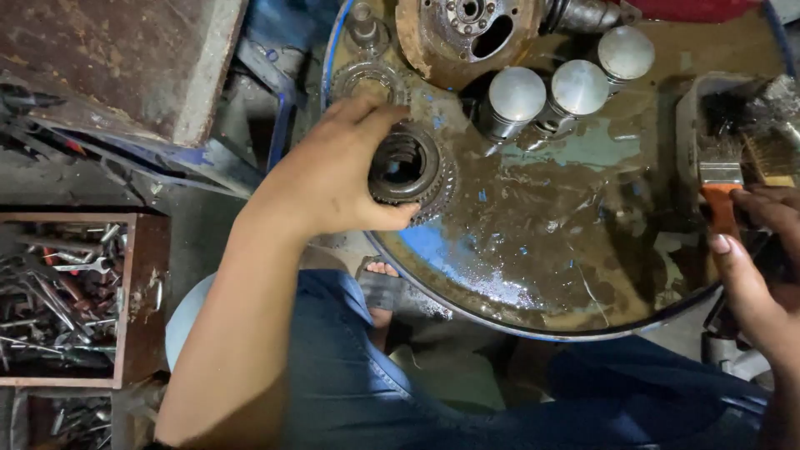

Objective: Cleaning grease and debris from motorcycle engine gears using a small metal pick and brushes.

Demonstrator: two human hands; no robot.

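Note:
My left hand (333, 179) grips a dark, oily toothed gear (412, 171) by its side, holding it at the left rim of a round blue drum top (517, 250) coated in brown oil. My right hand (758, 267) at the right edge closes on the orange handle of a paintbrush (722, 196), whose bristles reach into a grey tray (687, 125) of dark liquid.
Three silver pistons (575, 87) stand at the back of the drum, beside a rusty round housing (462, 33) and a glass piece (367, 75). A wooden box of wrenches (67, 292) sits on the floor at left. A rusty table (125, 67) is at top left.

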